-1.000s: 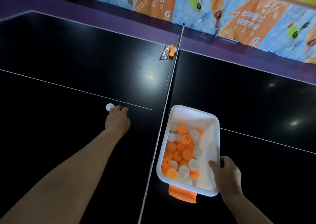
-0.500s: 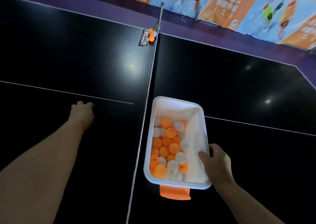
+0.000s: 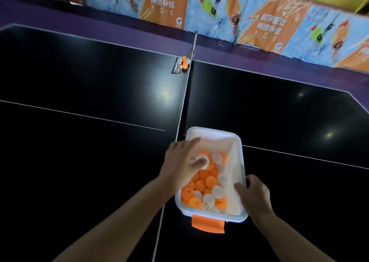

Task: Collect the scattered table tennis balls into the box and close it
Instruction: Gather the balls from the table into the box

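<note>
Black table (image 3: pixel 79 86) marked with white lines; net (image 3: pixel 184 102) across it; orange-and-blue banners (image 3: pixel 163 2) border purple floor (image 3: pixel 99 26).

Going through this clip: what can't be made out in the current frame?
All head view.
1. Left hand: whether it grips the white ball or only touches it; motion blur smears the fingers.
2. Balls by the net clamp: too small to count.
3. Contents of the box under the left hand: covered by that hand.
4. Right hand: its outer fingers are hidden behind the hand.
</note>
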A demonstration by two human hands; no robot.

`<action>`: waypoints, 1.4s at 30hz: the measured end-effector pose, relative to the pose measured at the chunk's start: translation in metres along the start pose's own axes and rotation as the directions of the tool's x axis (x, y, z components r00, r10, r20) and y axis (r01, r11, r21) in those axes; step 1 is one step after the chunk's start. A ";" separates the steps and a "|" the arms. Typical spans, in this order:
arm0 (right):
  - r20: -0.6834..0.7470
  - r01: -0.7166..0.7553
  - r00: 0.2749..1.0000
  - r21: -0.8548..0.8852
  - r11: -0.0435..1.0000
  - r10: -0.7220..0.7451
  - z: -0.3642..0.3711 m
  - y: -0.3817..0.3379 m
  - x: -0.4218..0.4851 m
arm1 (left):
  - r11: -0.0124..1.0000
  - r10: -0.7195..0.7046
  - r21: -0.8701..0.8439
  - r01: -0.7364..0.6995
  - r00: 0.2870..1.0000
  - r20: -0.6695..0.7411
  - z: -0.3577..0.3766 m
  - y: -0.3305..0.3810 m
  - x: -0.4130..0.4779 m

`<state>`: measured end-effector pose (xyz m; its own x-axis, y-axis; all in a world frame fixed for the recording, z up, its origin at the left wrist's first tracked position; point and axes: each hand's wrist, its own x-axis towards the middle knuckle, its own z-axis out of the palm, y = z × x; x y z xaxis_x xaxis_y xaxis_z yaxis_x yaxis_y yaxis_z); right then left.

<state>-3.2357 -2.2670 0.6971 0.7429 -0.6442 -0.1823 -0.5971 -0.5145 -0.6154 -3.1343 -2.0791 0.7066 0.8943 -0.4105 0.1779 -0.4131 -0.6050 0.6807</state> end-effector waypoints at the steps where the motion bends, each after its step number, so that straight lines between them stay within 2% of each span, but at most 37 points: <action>1: -0.004 0.007 1.000 0.006 1.000 -0.007 -0.006 0.003 -0.006 | 1.000 -0.006 0.025 0.006 1.000 -0.005 0.002 0.005 -0.011; 5: -0.019 0.059 0.998 0.012 0.998 -0.059 -0.028 0.017 -0.030 | 0.996 -0.051 0.073 0.056 0.996 -0.069 -0.003 0.028 -0.056; 9: -0.047 0.149 0.988 -0.005 0.989 -0.149 -0.044 0.032 -0.053 | 0.981 -0.153 0.110 0.157 0.987 -0.041 -0.012 0.052 -0.101; 13: -0.042 0.219 0.975 0.050 0.974 -0.217 -0.061 0.050 -0.074 | 0.960 -0.233 0.152 0.234 0.972 -0.025 -0.015 0.082 -0.148; 18: 0.082 0.250 0.961 0.156 0.956 -0.264 -0.098 0.077 -0.105 | 0.940 -0.316 0.096 0.327 0.942 -0.118 -0.006 0.130 -0.211; 21: 0.156 0.297 0.931 0.206 0.933 -0.331 -0.126 0.097 -0.125 | 0.915 -0.394 0.033 0.402 0.907 -0.149 0.010 0.166 -0.253; 27: 0.272 0.351 0.867 0.261 0.899 -0.418 -0.172 0.129 -0.180 | 0.808 -0.590 -0.142 0.572 0.776 -0.224 0.036 0.230 -0.330; 33: 0.299 0.423 0.819 0.262 0.867 -0.490 -0.190 0.145 -0.233 | 0.766 -0.634 -0.131 0.630 0.706 -0.315 0.034 0.265 -0.401; 36: 0.332 0.450 0.777 0.303 0.840 -0.535 -0.194 0.146 -0.269 | 0.797 -0.592 -0.149 0.586 0.707 -0.387 0.017 0.280 -0.443; 42: 0.376 0.496 0.692 0.372 0.784 -0.616 -0.182 0.128 -0.354 | 0.792 -0.596 -0.252 0.556 0.612 -0.520 -0.030 0.292 -0.539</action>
<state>-3.6306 -2.2079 0.8227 0.9958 0.0840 -0.0353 0.0128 -0.5123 -0.8587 -3.7320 -2.0140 0.8304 0.8829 0.4639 0.0730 0.2138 -0.5355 0.8170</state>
